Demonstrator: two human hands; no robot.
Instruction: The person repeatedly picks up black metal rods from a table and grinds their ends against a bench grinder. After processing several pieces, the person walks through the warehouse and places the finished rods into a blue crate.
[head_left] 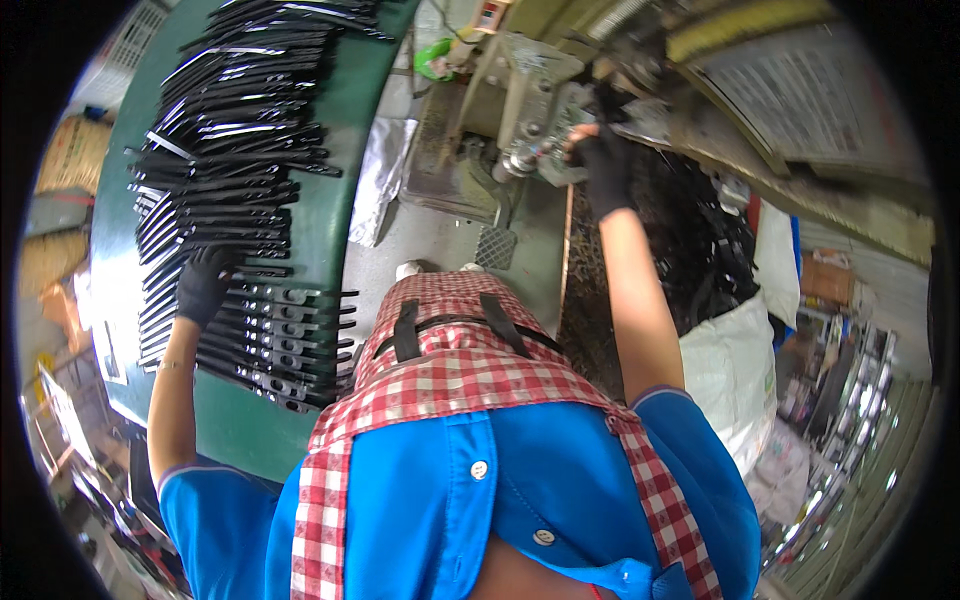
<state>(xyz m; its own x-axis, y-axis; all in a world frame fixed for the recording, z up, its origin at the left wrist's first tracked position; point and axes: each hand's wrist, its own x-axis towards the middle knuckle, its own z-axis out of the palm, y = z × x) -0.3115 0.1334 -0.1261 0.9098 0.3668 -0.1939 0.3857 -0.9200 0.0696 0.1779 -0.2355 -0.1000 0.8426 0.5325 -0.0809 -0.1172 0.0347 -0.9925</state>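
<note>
My left hand (204,284), in a dark glove, reaches over a row of black metal strips (235,215) on the green table. Its fingers bend down onto one strip at the row's near part and look closed on it. Close to that hand, several strips show flat ends with holes (292,328). My right hand (603,170), gloved with bare fingertips, is raised at the metal machine (535,110). Its fingers are curled together beside the machine's working head; what lies between them is too small and hidden to make out.
The green table (250,437) runs along my left. Below the machine, a ridged foot pedal (496,246) hangs over the floor. Right of my right forearm lies a heap of black parts (700,240) beside a white sack (728,365). A silvery sheet (383,170) lies beside the table's edge.
</note>
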